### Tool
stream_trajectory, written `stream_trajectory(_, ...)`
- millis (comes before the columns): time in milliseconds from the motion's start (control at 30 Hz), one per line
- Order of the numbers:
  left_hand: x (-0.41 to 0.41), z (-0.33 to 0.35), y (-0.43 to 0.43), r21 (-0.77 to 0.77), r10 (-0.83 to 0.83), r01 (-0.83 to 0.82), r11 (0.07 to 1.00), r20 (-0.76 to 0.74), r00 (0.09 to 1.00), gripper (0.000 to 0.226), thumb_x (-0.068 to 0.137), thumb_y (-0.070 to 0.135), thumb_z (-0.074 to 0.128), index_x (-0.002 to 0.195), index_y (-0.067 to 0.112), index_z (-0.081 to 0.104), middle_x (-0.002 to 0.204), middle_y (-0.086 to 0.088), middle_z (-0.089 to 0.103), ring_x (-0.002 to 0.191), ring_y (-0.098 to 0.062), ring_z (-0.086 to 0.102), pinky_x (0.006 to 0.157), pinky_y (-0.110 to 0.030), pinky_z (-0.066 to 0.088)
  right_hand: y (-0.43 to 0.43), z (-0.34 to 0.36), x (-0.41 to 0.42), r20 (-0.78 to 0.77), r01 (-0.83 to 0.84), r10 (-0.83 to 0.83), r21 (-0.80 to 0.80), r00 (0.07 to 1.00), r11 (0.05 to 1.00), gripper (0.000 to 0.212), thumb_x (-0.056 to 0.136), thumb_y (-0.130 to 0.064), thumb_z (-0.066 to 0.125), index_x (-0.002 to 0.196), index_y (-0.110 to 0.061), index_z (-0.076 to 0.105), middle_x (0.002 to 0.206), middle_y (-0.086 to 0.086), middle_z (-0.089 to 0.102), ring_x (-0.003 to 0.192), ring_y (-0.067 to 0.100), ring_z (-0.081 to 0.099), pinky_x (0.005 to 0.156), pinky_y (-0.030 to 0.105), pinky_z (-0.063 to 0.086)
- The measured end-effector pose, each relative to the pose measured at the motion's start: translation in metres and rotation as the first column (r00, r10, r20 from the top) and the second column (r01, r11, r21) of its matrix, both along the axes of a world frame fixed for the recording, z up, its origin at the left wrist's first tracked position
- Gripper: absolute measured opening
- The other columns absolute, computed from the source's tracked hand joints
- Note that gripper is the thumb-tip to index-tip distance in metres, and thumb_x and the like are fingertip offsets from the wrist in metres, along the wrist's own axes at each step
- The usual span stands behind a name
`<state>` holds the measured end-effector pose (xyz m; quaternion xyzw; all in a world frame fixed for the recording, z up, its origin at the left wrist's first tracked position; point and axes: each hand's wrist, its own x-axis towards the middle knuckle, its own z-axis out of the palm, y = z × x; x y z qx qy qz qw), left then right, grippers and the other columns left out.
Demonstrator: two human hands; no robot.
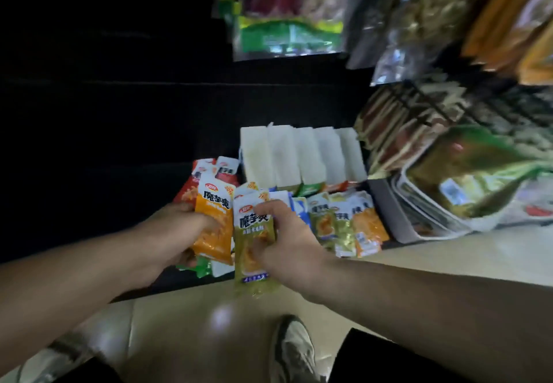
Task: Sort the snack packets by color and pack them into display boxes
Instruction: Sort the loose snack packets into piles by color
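My left hand [176, 230] grips a bunch of snack packets, with an orange packet [215, 218] on top and a green one [203, 266] poking out below. My right hand [284, 239] pinches a yellow-green packet [254, 251] by its upper half, just right of the orange one. More packets in orange, yellow-green and blue [344, 221] lie in a loose pile to the right. Red packets [206, 170] show behind my left hand. A row of white display boxes [299, 155] stands behind the pile.
Racks of bagged goods [419, 125] fill the right side, and large bags [287, 23] hang above. A green-gold bag [478, 173] lies at the right. The pale floor [449, 257] and my shoe [296, 349] are below. The left is dark.
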<state>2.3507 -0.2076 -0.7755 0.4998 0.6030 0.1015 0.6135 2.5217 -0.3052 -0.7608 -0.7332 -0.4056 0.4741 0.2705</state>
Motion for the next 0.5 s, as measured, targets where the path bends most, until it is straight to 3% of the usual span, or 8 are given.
stream_trajectory(100, 0.042, 0.017, -0.026, 0.057, -0.109, 0.111, 0.992, -0.033, 0.993, 0.006, 0.092, 0.01, 0.069, 0.097, 0.012, 0.071, 0.088, -0.017, 0.076, 0.072, -0.025, 0.067, 0.055, -0.029, 0.044, -0.024, 0.002, 0.028, 0.023, 0.128, -0.128, -0.016, 0.992, 0.992, 0.049, 0.091, -0.014, 0.062, 0.131, -0.038, 0.047, 0.092, -0.001, 0.063, 0.053, 0.01, 0.054, 0.044, 0.021, 0.042)
stream_trajectory(200, 0.08, 0.013, -0.05, 0.067, -0.151, 0.157, 0.985, -0.077, 0.985, 0.005, 0.092, 0.015, 0.072, 0.097, 0.014, 0.071, 0.089, -0.015, 0.075, 0.075, -0.026, 0.067, 0.052, -0.027, 0.046, -0.03, -0.01, 0.06, 0.17, 0.13, -0.124, -0.025, 0.978, 0.991, 0.053, 0.088, -0.01, 0.064, 0.131, -0.036, 0.047, 0.116, 0.003, 0.06, 0.076, 0.02, 0.064, 0.056, 0.029, 0.05)
stream_trajectory(267, 0.096, -0.002, -0.068, 0.029, -0.128, 0.13, 0.991, -0.063, 0.99, 0.007, 0.088, 0.016, 0.076, 0.093, 0.014, 0.072, 0.09, -0.013, 0.075, 0.082, -0.028, 0.069, 0.056, -0.029, 0.048, -0.029, -0.016, 0.078, 0.292, 0.098, -0.067, -0.095, 0.954, 0.991, 0.057, 0.084, -0.008, 0.068, 0.13, -0.033, 0.046, 0.123, 0.006, 0.056, 0.091, 0.025, 0.065, 0.068, 0.033, 0.054)
stream_trajectory(333, 0.109, -0.018, -0.084, -0.022, -0.073, 0.072, 0.997, -0.013, 0.997, 0.01, 0.085, 0.017, 0.08, 0.092, 0.016, 0.073, 0.088, -0.011, 0.076, 0.079, -0.026, 0.067, 0.054, -0.027, 0.046, -0.035, -0.023, 0.096, 0.359, 0.179, -0.117, -0.145, 0.926, 0.973, 0.058, 0.083, -0.006, 0.071, 0.131, -0.027, 0.045, 0.125, 0.006, 0.056, 0.099, 0.026, 0.061, 0.075, 0.034, 0.053)
stream_trajectory(433, 0.127, -0.025, -0.098, -0.031, -0.065, 0.064, 0.997, -0.024, 0.998, 0.009, 0.087, 0.016, 0.076, 0.094, 0.017, 0.07, 0.081, -0.005, 0.068, 0.071, -0.02, 0.061, 0.051, -0.024, 0.041, -0.055, -0.036, 0.118, 0.33, 0.331, -0.267, -0.155, 0.905, 0.931, 0.052, 0.083, -0.006, 0.07, 0.126, -0.026, 0.047, 0.121, 0.004, 0.056, 0.105, 0.025, 0.059, 0.087, 0.041, 0.059)
stream_trajectory(500, 0.14, -0.021, -0.103, -0.021, -0.11, 0.109, 0.994, -0.036, 0.993, 0.013, 0.089, 0.02, 0.074, 0.1, 0.022, 0.067, 0.088, -0.001, 0.068, 0.077, -0.018, 0.062, 0.053, -0.025, 0.045, -0.067, -0.046, 0.128, 0.265, 0.394, -0.349, -0.14, 0.899, 0.908, 0.048, 0.083, -0.007, 0.069, 0.121, -0.031, 0.049, 0.115, 0.002, 0.058, 0.103, 0.027, 0.065, 0.084, 0.048, 0.062)
